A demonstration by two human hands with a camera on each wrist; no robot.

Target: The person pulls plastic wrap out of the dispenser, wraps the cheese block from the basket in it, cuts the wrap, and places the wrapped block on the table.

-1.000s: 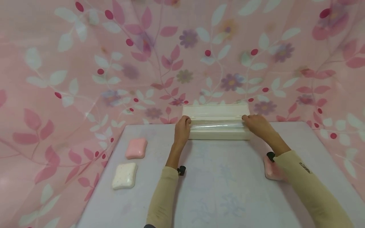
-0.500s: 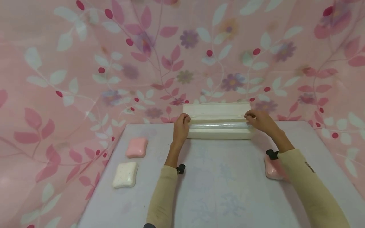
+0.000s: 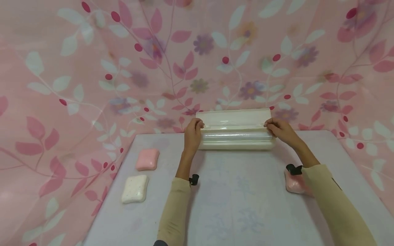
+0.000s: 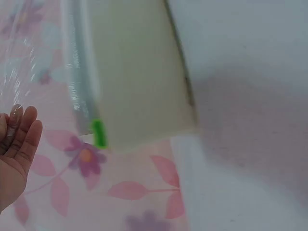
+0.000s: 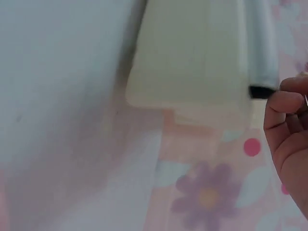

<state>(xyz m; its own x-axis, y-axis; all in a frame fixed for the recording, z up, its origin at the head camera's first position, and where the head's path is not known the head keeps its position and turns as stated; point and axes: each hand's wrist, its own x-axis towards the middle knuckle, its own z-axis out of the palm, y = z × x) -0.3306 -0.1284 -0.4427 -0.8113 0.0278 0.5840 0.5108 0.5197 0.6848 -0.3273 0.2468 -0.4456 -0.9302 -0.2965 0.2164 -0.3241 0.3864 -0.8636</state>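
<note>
Head view: I've got left hand [image 3: 193, 135] and right hand [image 3: 280, 130] well apart, each pinching clear film [image 3: 226, 123] at the cream box [image 3: 234, 146], back of worktop [image 3: 227, 205]; both slightly higher than a second ago.

— What carries everything here?
— A table [image 3: 227, 206], its pale top marked with faint blue patterns.
— And what lies on its left side?
— A pink block [image 3: 147, 159], with a white block [image 3: 134, 189] just beside it, closer to the near edge. Both have rounded corners.
— On the right?
— Another pink block [image 3: 294, 183], partly hidden.
— And at the far edge?
— A long cream box [image 3: 235, 146], set lengthwise along it, near the middle.
</note>
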